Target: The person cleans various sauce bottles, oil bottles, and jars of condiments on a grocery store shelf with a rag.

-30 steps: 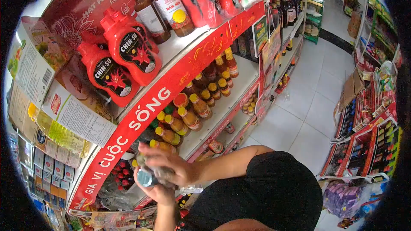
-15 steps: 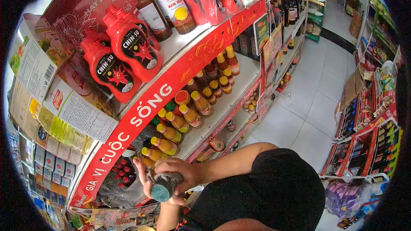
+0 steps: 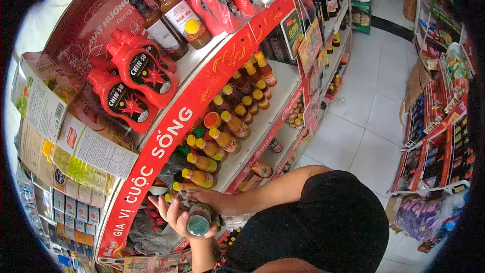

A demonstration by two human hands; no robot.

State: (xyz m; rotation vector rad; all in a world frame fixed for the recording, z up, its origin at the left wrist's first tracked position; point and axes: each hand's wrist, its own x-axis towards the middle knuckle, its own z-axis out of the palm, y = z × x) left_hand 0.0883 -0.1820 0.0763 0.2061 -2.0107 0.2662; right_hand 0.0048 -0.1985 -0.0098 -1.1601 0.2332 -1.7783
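Near the bottom centre, my left hand (image 3: 177, 218) holds a dark bottle-like object with its round teal end (image 3: 198, 225) facing the camera. Its thumb and fingers are partly spread around the object. Lying over the object's upper side, my right hand (image 3: 208, 200) is curled on a dark, crumpled cloth (image 3: 188, 201), which is partly hidden between the hands. Just above the hands, yellow-capped sauce bottles (image 3: 199, 177) stand in rows on the shelf under the red strip (image 3: 151, 164).
Large red chili sauce bottles (image 3: 144, 78) and brown-labelled bottles (image 3: 184, 20) stand on the upper shelf. An oil bottle (image 3: 81, 164) is at left. Tiled floor (image 3: 348, 121) runs along the aisle, with a stocked rack (image 3: 429, 141) on the right.
The view has shifted, so the shelf goods appear further left and lower. My right hand has slid over the held object, and my left fingers are spread a bit more.
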